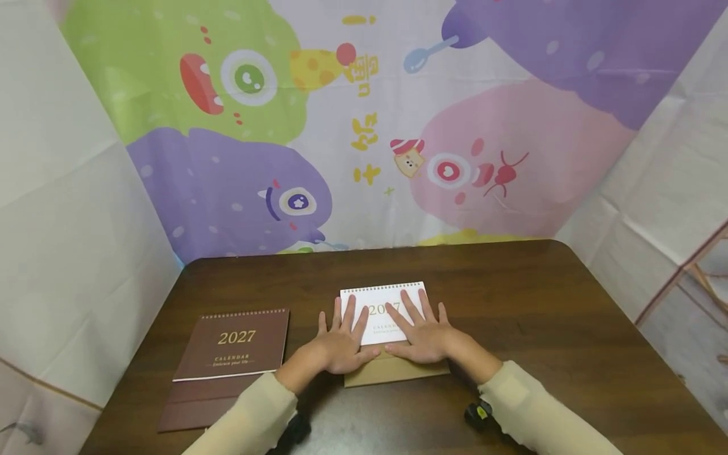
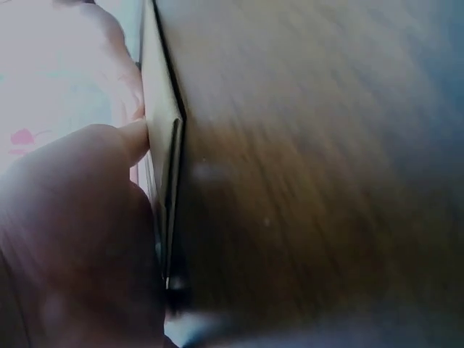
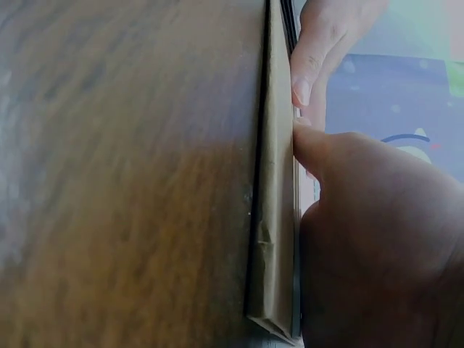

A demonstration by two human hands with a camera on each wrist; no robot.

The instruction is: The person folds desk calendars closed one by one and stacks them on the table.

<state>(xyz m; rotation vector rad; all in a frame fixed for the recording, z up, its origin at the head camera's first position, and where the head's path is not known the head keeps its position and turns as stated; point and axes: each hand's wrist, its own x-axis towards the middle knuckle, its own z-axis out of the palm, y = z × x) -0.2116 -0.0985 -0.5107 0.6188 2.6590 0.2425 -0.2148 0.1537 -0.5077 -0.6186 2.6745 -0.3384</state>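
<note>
A white desk calendar marked 2027 [image 1: 382, 296], with a spiral binding along its far edge and a tan cardboard base [image 1: 398, 373], lies on the table in the head view. My left hand [image 1: 337, 344] rests on its left side with fingers spread. On the right side lies my right hand [image 1: 425, 335], its fingers spread as well. Both thumbs touch the calendar near where the white pages meet the base. From the side, the left wrist view shows the layered base edge [image 2: 165, 138] beside the left thumb; the right wrist view shows the folded base [image 3: 275, 196] by the right thumb.
A brown 2027 calendar [image 1: 230, 347] lies to the left, near the left forearm. The dark wooden table [image 1: 546, 328] has rounded far corners. Behind it hangs a cloth with cartoon monsters [image 1: 483, 170], and pale cloth walls [image 1: 97, 208] stand at both sides.
</note>
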